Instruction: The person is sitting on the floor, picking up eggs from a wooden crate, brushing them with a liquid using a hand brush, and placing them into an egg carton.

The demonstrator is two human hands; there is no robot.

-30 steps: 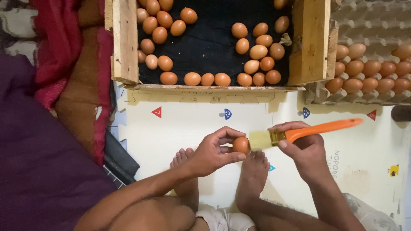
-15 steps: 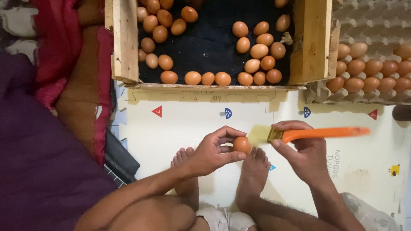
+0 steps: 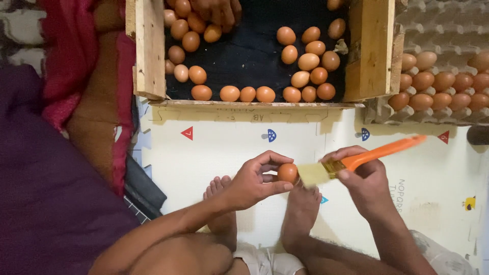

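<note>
My left hand pinches one brown egg between thumb and fingertips above the white mat, over my feet. My right hand grips one orange-handled brush, bristles touching the egg. Squeeze too hard or brush too briskly and I'd judge the shell cracks or slips. Beyond the mat's far edge, the wooden crate holds about two dozen eggs; the tray at the far right corner roughly ten.

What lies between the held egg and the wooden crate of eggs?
In the head view, only bare foam mat lies between the egg and the crate.
</note>
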